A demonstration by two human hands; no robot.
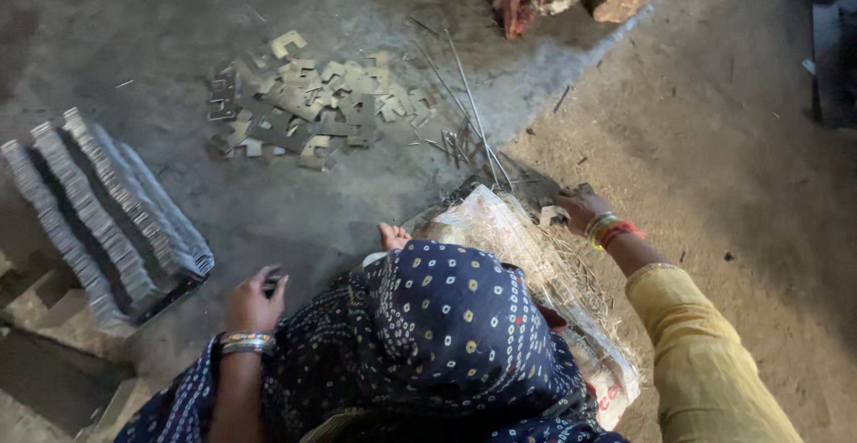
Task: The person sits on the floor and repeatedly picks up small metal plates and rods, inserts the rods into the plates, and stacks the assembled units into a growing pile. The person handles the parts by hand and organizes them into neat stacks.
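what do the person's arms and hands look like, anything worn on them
The left hand is bare, with a stack of silvery metal bangles at the wrist and no sleeve showing on the forearm. The right hand is bare too, with red, orange and yellow-green bangles at the wrist, and a mustard-yellow sleeve with a narrow trimmed cuff covers the arm.
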